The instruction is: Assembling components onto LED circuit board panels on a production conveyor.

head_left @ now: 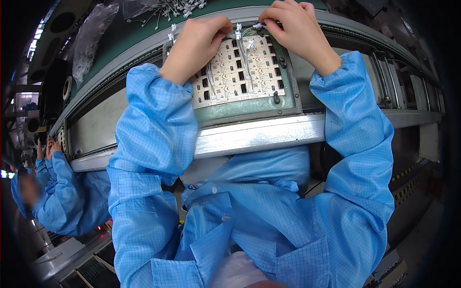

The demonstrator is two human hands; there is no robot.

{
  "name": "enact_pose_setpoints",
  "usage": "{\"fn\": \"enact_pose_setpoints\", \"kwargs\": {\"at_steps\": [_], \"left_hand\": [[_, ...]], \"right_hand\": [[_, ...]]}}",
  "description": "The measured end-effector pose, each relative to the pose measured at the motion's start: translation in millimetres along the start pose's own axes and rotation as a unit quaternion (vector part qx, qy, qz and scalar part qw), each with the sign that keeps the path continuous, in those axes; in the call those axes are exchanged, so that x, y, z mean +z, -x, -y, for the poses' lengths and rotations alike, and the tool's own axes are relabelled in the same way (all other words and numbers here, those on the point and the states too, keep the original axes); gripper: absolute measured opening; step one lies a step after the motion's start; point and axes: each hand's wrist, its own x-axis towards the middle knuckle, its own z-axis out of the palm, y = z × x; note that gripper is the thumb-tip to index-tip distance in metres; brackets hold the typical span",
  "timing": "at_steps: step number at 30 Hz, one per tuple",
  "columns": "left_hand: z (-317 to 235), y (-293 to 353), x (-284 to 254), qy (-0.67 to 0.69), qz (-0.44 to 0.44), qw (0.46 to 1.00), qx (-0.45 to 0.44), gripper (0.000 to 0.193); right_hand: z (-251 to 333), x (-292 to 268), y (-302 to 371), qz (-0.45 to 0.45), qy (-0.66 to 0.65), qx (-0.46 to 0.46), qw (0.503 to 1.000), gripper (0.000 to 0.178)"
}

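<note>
A panel of white printed circuit boards (261, 67) with black components lies in a green fixture (240, 108) in front of me. Thin white cables (246, 62) run over the boards, and a white plug (238, 30) stands up at the panel's far edge. My left hand (199, 43) is over the panel's far left part, fingers curled together; whatever they may hold is hidden. At the far right corner, my right hand (295, 33) pinches a small white cable connector (258, 25) between thumb and fingers.
The fixture sits on a conveyor with a metal front rail (259, 136). Beyond it, a heap of white cables (180, 7) and a clear plastic bag (93, 41) lie on a green surface. At the left, a co-worker in blue (67, 197) works along the same line.
</note>
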Motion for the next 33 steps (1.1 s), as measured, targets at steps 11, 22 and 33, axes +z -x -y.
{"fn": "enact_pose_setpoints", "kwargs": {"at_steps": [11,22,33], "left_hand": [[-4.5,13.0,5.6,-0.153,0.027,0.987,0.043,0.017],[9.9,7.2,9.2,-0.055,-0.011,0.997,-0.049,0.016],[9.1,12.2,2.7,0.076,-0.081,0.988,-0.111,0.013]], "right_hand": [[1.1,-7.1,-1.0,-0.021,-0.024,0.008,0.999,0.012],[17.6,-5.5,-7.9,-0.026,-0.080,0.001,0.996,0.014],[55.3,5.5,-30.5,0.127,-0.120,0.115,0.978,0.020]]}}
